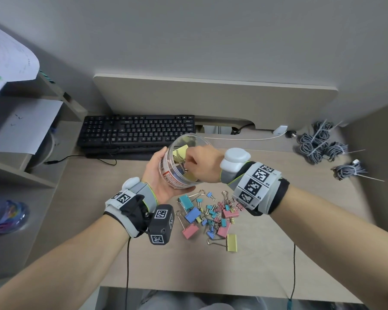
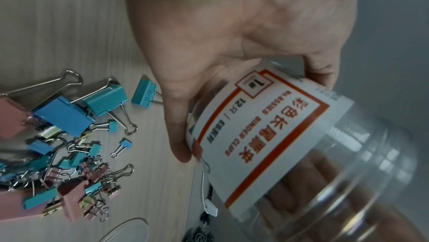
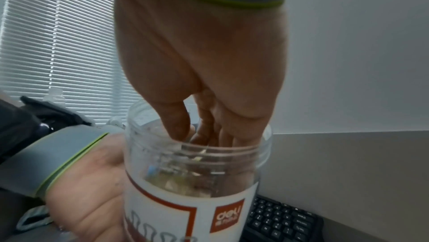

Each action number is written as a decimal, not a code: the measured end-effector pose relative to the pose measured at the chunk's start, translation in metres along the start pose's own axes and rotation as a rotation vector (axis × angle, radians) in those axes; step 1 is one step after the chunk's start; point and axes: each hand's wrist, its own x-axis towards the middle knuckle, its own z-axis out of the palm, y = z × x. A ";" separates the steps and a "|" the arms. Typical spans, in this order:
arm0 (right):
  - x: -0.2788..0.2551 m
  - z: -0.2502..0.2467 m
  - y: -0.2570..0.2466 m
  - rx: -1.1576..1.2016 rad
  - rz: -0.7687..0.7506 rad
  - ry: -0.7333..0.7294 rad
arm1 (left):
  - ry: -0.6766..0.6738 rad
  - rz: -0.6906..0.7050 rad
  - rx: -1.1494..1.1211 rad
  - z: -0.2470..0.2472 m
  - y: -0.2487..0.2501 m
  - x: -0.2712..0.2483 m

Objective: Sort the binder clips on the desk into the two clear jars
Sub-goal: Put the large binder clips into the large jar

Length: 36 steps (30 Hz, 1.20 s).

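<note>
A clear plastic jar (image 1: 177, 177) with a white and red label is tilted above the desk, held from below and behind in my left hand (image 1: 155, 173). In the left wrist view the left hand (image 2: 209, 99) wraps the jar (image 2: 255, 135) at its label. My right hand (image 1: 189, 163) reaches into the jar's open mouth beside a yellow clip (image 1: 181, 151). The right wrist view shows the bunched fingers (image 3: 176, 123) inside the jar (image 3: 185, 209); the clear wall hides whether they hold a clip. A pile of pink, blue, teal and yellow binder clips (image 1: 211, 215) lies on the desk under my wrists.
A black keyboard (image 1: 137, 133) lies behind the jar. Grey cable bundles (image 1: 318, 142) and a white charger (image 1: 280, 130) sit at the back right. Shelves with papers (image 1: 20, 126) stand on the left. A clear round rim (image 2: 125, 227) shows beside the clip pile (image 2: 69, 154).
</note>
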 end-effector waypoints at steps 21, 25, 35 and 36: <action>0.079 0.140 0.074 -0.033 0.172 -0.204 | 0.309 0.019 -0.171 -0.105 0.007 -0.015; 0.108 0.170 0.073 -0.175 0.140 -0.300 | 0.333 0.006 -0.197 -0.125 0.004 -0.023; 0.131 0.194 0.084 -0.369 0.079 -0.408 | 0.363 -0.017 -0.238 -0.147 -0.005 -0.029; 0.130 0.196 0.086 -0.356 0.080 -0.385 | 0.363 -0.018 -0.239 -0.147 -0.006 -0.029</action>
